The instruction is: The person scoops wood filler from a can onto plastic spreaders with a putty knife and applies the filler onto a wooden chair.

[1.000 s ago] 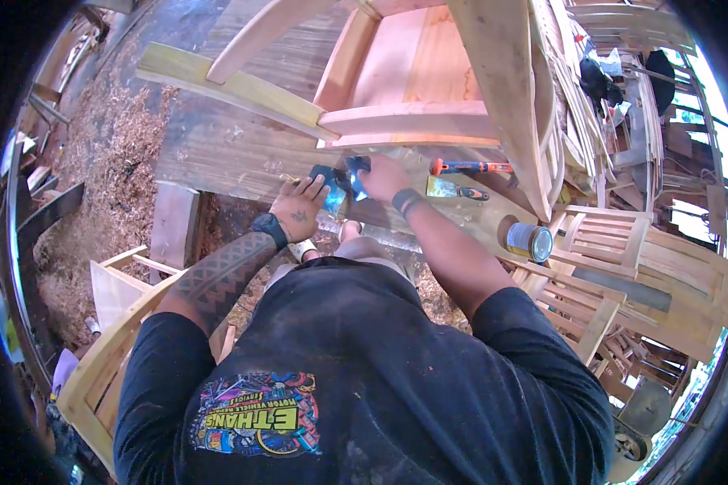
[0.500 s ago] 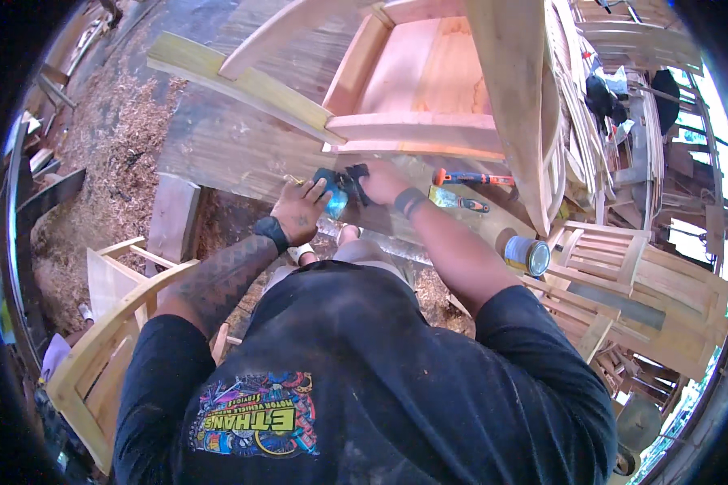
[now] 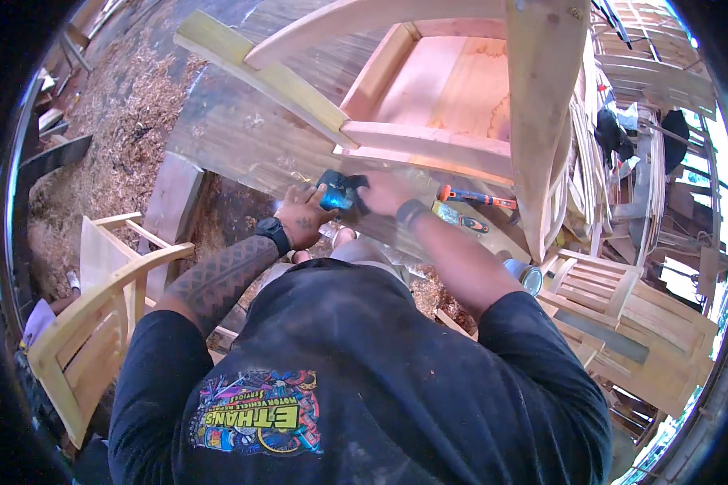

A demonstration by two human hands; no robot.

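A teal-and-black power tool (image 3: 336,192), which looks like a cordless drill, is held low over the edge of the wooden work surface (image 3: 243,121). My left hand (image 3: 302,217) is closed on its left side, with the fingers over the teal body. On the dark part at the right, my right hand (image 3: 386,192) is wrapped, slightly blurred. The hands hide much of the tool, and its tip does not show. Just beyond stands a pale wooden chair frame (image 3: 430,147) with a panelled seat.
Right of my right hand lie an orange-and-blue handled tool (image 3: 477,198) and a flat tool with an oval dark handle (image 3: 471,224). A metal tin (image 3: 530,279) is by my right forearm. A wooden chair (image 3: 97,323) stands at left; slatted wood (image 3: 594,283) at right. Shavings (image 3: 129,121) cover the floor.
The view has shifted a little. My left hand's fingers now reach further over the tool; a thin yellowish piece seen beside them earlier no longer shows. The tin is more hidden by my arm.
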